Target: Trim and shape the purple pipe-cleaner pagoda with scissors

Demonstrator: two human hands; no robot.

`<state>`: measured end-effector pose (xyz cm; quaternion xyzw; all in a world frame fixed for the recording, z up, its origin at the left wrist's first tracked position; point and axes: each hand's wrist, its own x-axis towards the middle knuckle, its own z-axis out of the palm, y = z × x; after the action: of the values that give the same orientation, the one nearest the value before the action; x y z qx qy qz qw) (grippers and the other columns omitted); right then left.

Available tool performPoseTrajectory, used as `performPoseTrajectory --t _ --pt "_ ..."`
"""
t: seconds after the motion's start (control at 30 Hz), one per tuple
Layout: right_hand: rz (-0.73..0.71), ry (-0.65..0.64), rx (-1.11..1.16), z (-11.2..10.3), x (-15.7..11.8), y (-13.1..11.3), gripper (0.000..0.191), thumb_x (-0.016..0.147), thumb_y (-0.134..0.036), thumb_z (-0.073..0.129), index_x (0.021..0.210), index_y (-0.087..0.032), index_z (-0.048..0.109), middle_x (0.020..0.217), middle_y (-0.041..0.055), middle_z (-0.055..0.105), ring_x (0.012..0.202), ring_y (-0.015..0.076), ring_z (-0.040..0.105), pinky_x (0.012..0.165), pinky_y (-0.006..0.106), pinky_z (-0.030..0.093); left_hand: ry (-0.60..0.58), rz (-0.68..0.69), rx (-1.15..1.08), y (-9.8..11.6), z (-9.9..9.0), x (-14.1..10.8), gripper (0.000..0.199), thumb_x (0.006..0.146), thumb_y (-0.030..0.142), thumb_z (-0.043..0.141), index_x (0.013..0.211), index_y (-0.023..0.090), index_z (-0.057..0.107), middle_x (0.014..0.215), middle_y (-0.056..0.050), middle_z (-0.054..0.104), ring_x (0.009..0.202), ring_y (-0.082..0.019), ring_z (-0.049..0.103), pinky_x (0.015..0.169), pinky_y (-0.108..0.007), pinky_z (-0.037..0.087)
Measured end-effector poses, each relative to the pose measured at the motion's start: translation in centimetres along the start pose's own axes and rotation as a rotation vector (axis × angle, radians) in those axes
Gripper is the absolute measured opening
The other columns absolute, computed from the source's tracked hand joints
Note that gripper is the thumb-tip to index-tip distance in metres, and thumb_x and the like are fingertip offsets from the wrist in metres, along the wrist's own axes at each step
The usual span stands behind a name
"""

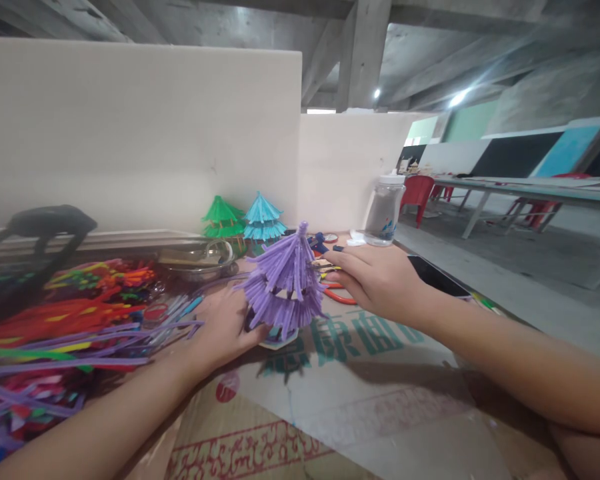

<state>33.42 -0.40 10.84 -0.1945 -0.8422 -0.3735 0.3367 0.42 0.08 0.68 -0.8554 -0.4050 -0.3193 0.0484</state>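
Observation:
A purple two-tiered pavilion model (285, 283) made of fuzzy stems stands upright in the middle, on a small pale base (279, 341). My left hand (227, 320) grips it low on its left side, the fingers partly hidden behind it. On the right, my right hand (367, 270) pinches a thin, dark-tipped tool (325, 266), whose tip touches or nearly touches the upper roof. Orange-handled scissors (339, 295) lie under that hand.
Green (223, 217) and blue (264, 217) models stand behind. Coloured stems (55, 320) heap at left, near a metal bowl (197, 260). A clear bottle (383, 210) and a phone (437, 275) are at right. A white partition (140, 133) rises behind.

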Motion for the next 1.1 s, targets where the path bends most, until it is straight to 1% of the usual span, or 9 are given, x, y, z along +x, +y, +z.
performPoseTrajectory --t 0.1,0.2,0.3,0.43,0.53,0.67,0.83,0.97,1.1 --pt "0.01 -0.028 0.003 -0.01 -0.04 0.05 0.041 0.121 -0.035 0.043 0.11 -0.017 0.078 0.086 0.0074 0.082 0.071 0.0183 0.071 0.061 0.031 0.043 0.008 0.003 0.001 0.09 -0.11 0.04 0.05 0.098 0.053 0.056 0.132 0.018 0.069 0.118 -0.016 0.078 0.115 -0.038 0.072 0.102 -0.05 0.059" --pt "-0.005 -0.032 0.016 0.01 -0.04 0.08 0.038 0.121 -0.033 0.045 0.112 -0.017 0.078 0.088 0.008 0.082 0.074 0.0188 0.071 0.063 0.031 0.044 0.006 0.0 -0.003 0.09 -0.09 -0.02 0.051 0.097 0.052 0.057 0.134 0.019 0.068 0.121 -0.015 0.078 0.118 -0.037 0.072 0.104 -0.049 0.058" --pt "-0.01 -0.017 0.021 0.06 -0.05 0.09 0.038 0.121 -0.033 0.046 0.111 -0.016 0.078 0.088 0.0089 0.082 0.073 0.019 0.071 0.062 0.032 0.045 0.008 -0.019 -0.002 0.07 -0.05 -0.05 0.049 0.097 0.052 0.057 0.132 0.019 0.069 0.12 -0.015 0.078 0.116 -0.038 0.072 0.103 -0.05 0.059" --pt "0.007 -0.022 0.025 0.05 -0.05 0.04 0.04 0.121 -0.035 0.045 0.11 -0.017 0.079 0.086 0.0075 0.082 0.071 0.0188 0.071 0.062 0.032 0.046 -0.01 -0.018 -0.014 0.14 -0.14 0.05 0.05 0.096 0.052 0.057 0.132 0.019 0.069 0.117 -0.015 0.077 0.114 -0.038 0.072 0.103 -0.052 0.059" --pt "0.019 0.004 0.02 -0.1 0.05 0.02 0.04 0.121 -0.036 0.045 0.115 -0.014 0.078 0.089 0.0088 0.083 0.074 0.0199 0.074 0.064 0.032 0.048 -0.019 -0.02 -0.013 0.2 -0.22 0.11 0.05 0.097 0.053 0.058 0.132 0.02 0.069 0.116 -0.015 0.077 0.114 -0.038 0.072 0.105 -0.052 0.058" --pt "0.011 0.043 -0.038 -0.39 0.33 0.04 0.042 0.122 -0.034 0.042 0.109 -0.014 0.077 0.088 0.0092 0.084 0.073 0.0198 0.074 0.065 0.032 0.047 -0.03 -0.039 0.012 0.11 -0.21 -0.01 0.047 0.095 0.051 0.062 0.13 0.02 0.07 0.117 -0.014 0.077 0.114 -0.038 0.072 0.103 -0.051 0.058" --pt "0.01 0.033 -0.033 -0.26 0.32 0.07 0.042 0.122 -0.036 0.042 0.11 -0.016 0.077 0.087 0.0079 0.083 0.074 0.0194 0.074 0.065 0.031 0.047 -0.019 -0.001 0.032 0.07 -0.21 -0.07 0.048 0.096 0.052 0.061 0.13 0.019 0.069 0.118 -0.015 0.077 0.113 -0.037 0.073 0.1 -0.048 0.059" --pt "0.03 0.003 0.014 -0.08 0.09 0.13 0.04 0.121 -0.037 0.045 0.112 -0.016 0.078 0.089 0.0084 0.084 0.077 0.0197 0.075 0.069 0.031 0.051 -0.006 0.028 0.041 0.12 -0.24 -0.05 0.049 0.098 0.056 0.057 0.129 0.019 0.07 0.117 -0.016 0.078 0.112 -0.038 0.073 0.099 -0.049 0.059" --pt "0.036 0.004 0.024 -0.22 0.06 0.16 0.039 0.121 -0.037 0.046 0.114 -0.017 0.078 0.086 0.0071 0.084 0.074 0.0187 0.075 0.067 0.031 0.049 -0.007 0.039 0.04 0.21 -0.37 0.02 0.052 0.099 0.058 0.057 0.13 0.019 0.07 0.116 -0.016 0.078 0.112 -0.039 0.073 0.102 -0.051 0.059"
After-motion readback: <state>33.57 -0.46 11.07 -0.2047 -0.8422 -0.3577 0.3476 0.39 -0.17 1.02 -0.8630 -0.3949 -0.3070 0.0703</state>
